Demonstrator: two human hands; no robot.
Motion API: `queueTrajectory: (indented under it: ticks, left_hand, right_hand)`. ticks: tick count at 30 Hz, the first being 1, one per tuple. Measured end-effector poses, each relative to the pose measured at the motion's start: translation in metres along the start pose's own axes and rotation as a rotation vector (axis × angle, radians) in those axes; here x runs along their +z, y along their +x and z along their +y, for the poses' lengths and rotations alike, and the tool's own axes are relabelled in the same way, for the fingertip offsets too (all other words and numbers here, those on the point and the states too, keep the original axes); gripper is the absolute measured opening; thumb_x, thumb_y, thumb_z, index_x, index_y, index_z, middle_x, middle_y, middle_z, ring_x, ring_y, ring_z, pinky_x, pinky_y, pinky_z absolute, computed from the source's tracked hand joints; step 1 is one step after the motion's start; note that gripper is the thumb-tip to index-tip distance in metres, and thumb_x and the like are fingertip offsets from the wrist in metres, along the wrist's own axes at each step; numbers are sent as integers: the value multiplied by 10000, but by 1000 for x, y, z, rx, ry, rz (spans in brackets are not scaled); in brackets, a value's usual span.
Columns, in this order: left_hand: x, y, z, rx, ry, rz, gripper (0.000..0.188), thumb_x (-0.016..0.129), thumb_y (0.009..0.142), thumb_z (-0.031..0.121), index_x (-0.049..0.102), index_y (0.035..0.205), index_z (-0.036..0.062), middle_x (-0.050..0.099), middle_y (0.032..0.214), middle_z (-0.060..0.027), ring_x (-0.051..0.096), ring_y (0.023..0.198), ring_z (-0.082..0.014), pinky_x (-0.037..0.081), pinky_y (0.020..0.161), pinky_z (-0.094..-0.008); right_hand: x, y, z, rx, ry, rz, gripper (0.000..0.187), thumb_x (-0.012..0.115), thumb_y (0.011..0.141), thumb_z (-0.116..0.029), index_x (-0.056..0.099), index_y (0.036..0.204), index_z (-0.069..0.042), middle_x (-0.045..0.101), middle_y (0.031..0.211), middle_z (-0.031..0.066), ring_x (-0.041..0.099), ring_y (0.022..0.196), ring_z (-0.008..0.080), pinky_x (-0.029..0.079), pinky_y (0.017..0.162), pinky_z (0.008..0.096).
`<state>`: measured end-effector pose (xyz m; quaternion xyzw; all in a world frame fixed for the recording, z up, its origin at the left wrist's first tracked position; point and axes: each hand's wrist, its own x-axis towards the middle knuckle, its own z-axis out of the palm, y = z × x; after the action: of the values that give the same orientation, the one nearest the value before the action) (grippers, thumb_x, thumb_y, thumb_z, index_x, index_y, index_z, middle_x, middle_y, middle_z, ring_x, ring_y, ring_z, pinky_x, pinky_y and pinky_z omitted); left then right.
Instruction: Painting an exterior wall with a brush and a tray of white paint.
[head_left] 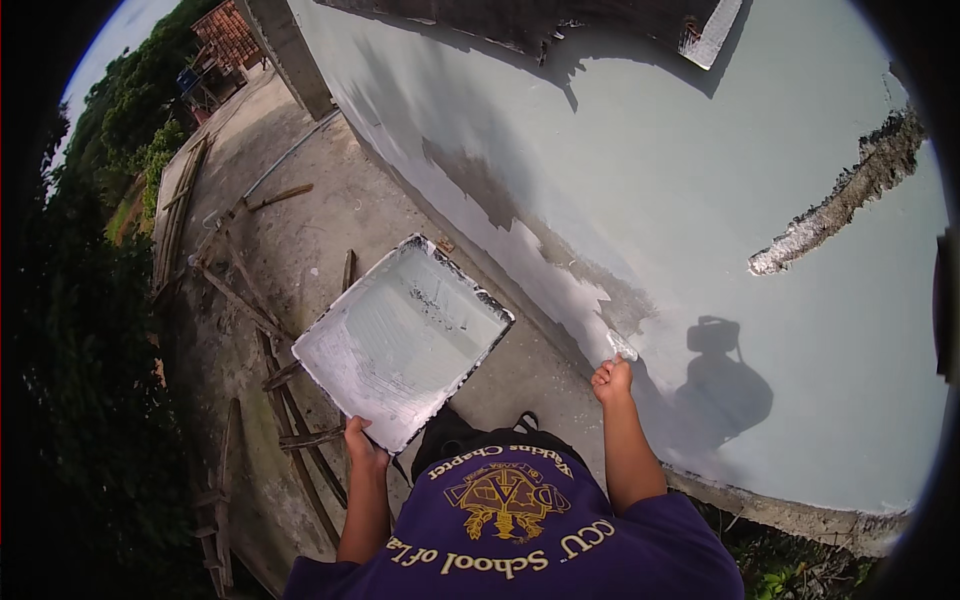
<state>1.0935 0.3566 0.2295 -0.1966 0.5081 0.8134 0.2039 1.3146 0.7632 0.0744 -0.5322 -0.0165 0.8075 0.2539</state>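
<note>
My left hand (364, 438) grips the near edge of a rectangular paint tray (345, 365), its fingers hooked round the rim. The tray is tilted, smeared with pale paint inside and crusted dark along its edges. In my right hand (611, 380) is a small paintbrush (621, 347) coated white, its handle mostly hidden in the closed fist. The brush end meets or nearly meets the wall (640, 190), beside the lower end of a bare grey patch (570, 262). Pale blue-white paint with a ragged edge surrounds that patch.
A rough groove (840, 200) cuts into the wall at right, and a dark panel (500, 22) juts out above. On the concrete floor (330, 200) at left lie wooden poles (290, 430). Plants (800, 578) grow below the wall's near edge.
</note>
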Motion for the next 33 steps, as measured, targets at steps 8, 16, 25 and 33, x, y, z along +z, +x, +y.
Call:
queueTrajectory:
  ticks: [8,16,25,33]
  left_hand:
    - [-9,7,-1,-10,-13,-23,679,441,622,89,396,1295,13,503,1223,-166,486,1161,-372,412,1011,-495]
    - [-2,9,-1,-4,26,-86,665,469,622,107,405,1278,21,512,1203,-167,488,1138,-378,397,1014,-498]
    - [-11,1,0,-3,63,-25,696,443,634,71,391,1328,56,509,1228,-144,488,1152,-355,401,1006,-489]
    - [-11,-2,-8,-3,37,-63,696,447,623,93,389,1312,16,510,1225,-150,489,1161,-356,418,999,-487]
  right_hand:
    - [52,-108,1,-210,-24,-167,320,416,994,-406,446,825,-136,362,541,-41,250,386,95,196,379,254]
    - [58,-114,28,-797,-417,-182,319,414,1008,-361,453,854,-84,405,576,-10,354,450,75,256,423,229]
    - [-13,44,51,-913,-628,115,368,406,1007,-353,481,846,-31,490,637,32,493,597,132,387,533,290]
    - [-30,40,56,26,-336,87,384,396,972,-483,461,824,-134,373,547,-30,304,402,112,221,383,274]
